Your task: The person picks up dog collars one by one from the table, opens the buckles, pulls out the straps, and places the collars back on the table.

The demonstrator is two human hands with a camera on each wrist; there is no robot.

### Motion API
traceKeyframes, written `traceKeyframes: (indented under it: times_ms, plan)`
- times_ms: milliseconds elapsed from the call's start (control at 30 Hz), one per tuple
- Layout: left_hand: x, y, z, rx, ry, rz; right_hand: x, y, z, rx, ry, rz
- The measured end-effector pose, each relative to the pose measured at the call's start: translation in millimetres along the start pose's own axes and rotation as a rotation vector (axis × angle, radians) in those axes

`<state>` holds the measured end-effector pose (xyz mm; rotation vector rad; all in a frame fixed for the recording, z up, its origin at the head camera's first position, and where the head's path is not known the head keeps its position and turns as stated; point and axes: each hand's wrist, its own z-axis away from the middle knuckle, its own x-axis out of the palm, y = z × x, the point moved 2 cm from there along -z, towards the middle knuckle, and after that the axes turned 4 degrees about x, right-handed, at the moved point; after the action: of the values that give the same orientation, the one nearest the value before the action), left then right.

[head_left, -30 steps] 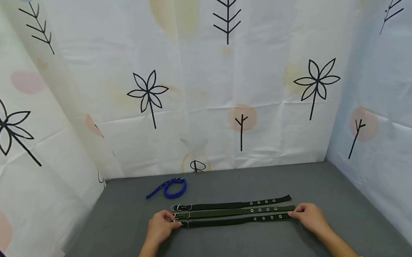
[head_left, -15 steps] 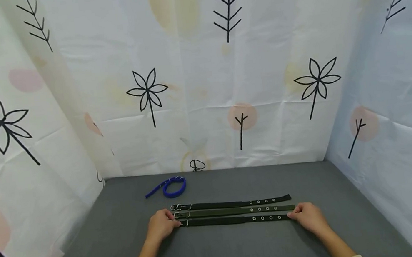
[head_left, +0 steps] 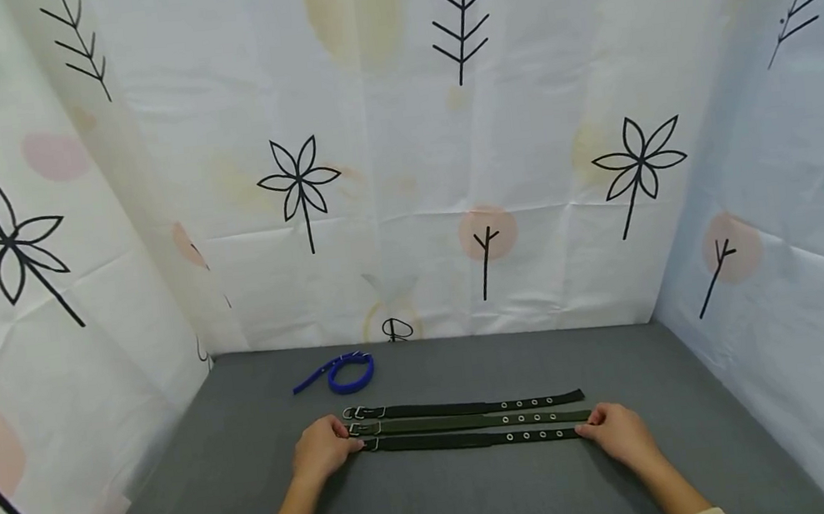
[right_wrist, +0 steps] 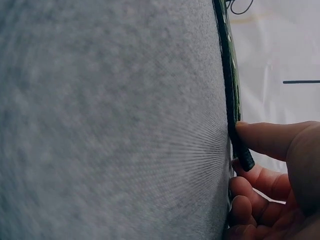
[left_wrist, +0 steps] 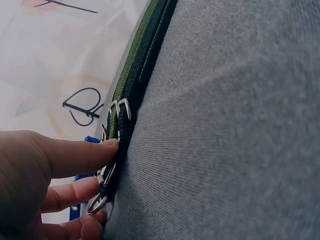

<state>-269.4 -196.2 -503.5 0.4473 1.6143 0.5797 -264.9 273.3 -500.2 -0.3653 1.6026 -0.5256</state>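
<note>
Three flat dog collars lie side by side across the table in the head view. Nearest me is a black collar with metal eyelets. My left hand holds its buckle end, the thumb on top near the metal buckle in the left wrist view. At the far right end, my right hand pinches the eyelet tip between thumb and fingers. Just behind lies a green collar, and behind that another black collar. All buckles are on the left. The left fingers partly hide the nearest buckle.
A blue collar, partly coiled, lies at the back left of the grey table. A patterned white curtain encloses the back and both sides. Dark wrist-worn devices show at the lower edge.
</note>
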Motion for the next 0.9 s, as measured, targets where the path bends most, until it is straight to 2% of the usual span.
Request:
traceKeyframes:
  times_ms: [167, 333, 467, 567, 733, 800, 900]
  plan:
    - [1.0, -2.5, 0.7, 0.000, -0.012, 0.021, -4.5, 2.9, -0.3, -0.002, 0.012, 0.031]
    - [-2.6, -2.4, -4.1, -0.017, 0.011, 0.028, -6.8, 2.8, 1.6, -0.002, 0.064, 0.057]
    - [-6.6, 0.0, -12.1, -0.012, 0.045, 0.052, -5.7, -2.7, 1.5, -0.060, 0.118, 0.054]
    - [-7.6, -0.1, -20.9, 0.010, 0.097, 0.071, -2.1, -7.1, -0.9, -0.127, 0.143, 0.034]
    - [-6.3, -5.4, -40.9, 0.043, 0.234, 0.120, 6.3, -10.2, -5.8, -0.247, 0.145, -0.005]
    - [-5.9, -8.3, -48.7, 0.039, 0.285, 0.149, 9.1, -10.7, -6.8, -0.289, 0.126, -0.014]
    - [-5.5, -12.1, -58.5, 0.008, 0.318, 0.182, 13.4, -10.4, -8.2, -0.313, 0.082, -0.014]
